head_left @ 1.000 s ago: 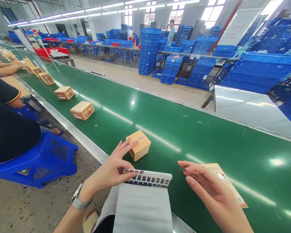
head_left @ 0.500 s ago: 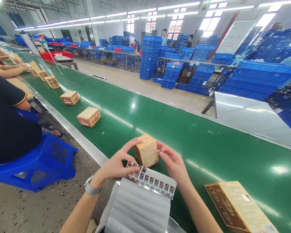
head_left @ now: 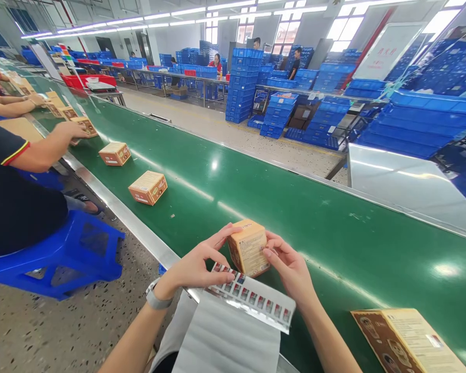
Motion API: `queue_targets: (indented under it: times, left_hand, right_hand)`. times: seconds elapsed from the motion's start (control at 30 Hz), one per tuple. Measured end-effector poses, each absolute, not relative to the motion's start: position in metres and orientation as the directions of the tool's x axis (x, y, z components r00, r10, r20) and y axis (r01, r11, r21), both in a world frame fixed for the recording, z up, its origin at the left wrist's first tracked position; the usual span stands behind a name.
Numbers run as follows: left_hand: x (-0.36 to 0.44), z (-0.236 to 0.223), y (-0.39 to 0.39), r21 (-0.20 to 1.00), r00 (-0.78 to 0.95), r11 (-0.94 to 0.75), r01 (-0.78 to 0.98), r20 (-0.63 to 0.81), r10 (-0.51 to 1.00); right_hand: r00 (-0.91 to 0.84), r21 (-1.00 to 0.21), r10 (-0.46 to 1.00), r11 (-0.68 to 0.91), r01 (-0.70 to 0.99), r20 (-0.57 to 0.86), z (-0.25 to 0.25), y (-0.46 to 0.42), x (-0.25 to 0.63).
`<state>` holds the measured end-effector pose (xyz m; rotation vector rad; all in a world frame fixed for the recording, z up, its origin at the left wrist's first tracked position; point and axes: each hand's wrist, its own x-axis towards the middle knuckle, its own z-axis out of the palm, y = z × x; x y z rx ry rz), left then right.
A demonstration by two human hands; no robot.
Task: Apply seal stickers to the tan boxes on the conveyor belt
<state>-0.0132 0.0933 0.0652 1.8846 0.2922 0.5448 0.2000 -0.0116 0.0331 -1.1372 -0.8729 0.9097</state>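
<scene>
A small tan-and-brown cardboard box (head_left: 250, 248) stands tilted on the green belt between my hands. My left hand (head_left: 202, 261) pinches a sheet of small red-and-grey stickers (head_left: 256, 296) under its thumb, while its outstretched index finger rests on the box's top. A long grey-white backing (head_left: 229, 334) hangs from the sheet toward my lap. My right hand (head_left: 289, 264) is at the box's right side, thumb and fingertips pinched around a small sticker (head_left: 263, 248) against the printed face. The fingers partly cover that sticker.
A larger brown-and-cream box (head_left: 415, 342) lies on the conveyor belt (head_left: 318, 207) at right. Two boxes (head_left: 148, 187) (head_left: 115, 154) sit up the belt, with several more beyond. At left, a co-worker in a dark shirt (head_left: 19, 197) sits on a blue stool (head_left: 58, 254).
My right fingertips have brought the small sticker onto the box's printed face. The co-worker's arm now reaches to a box on the belt. The view has shifted slightly.
</scene>
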Motion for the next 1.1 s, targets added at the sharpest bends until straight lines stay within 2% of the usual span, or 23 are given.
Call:
queue_targets:
  times: [0.23, 0.53, 0.93, 1.1]
  left_hand:
    - [-0.006, 0.067, 0.085, 0.927, 0.886, -0.367, -0.076, 0.231, 0.401]
    - [0.001, 0.066, 0.078, 0.923, 0.908, -0.374, -0.092, 0.232, 0.349]
    - [0.009, 0.063, 0.055, 0.954, 0.934, -0.289, -0.082, 0.175, 0.311]
    - [0.015, 0.061, 0.053, 0.957, 0.936, -0.274, -0.092, 0.177, 0.305]
  right_hand:
    - [0.434, -0.981, 0.892, 0.178, -0.073, 0.130, 0.039, -0.029, 0.202]
    - [0.618, -0.984, 0.774, 0.178, -0.005, 0.137, 0.030, -0.040, 0.196]
    - [0.786, -0.981, 0.618, 0.150, -0.127, -0.007, 0.033, -0.039, 0.204]
    - [0.739, -0.984, 0.672, 0.104, -0.144, -0.037, 0.043, -0.045, 0.212]
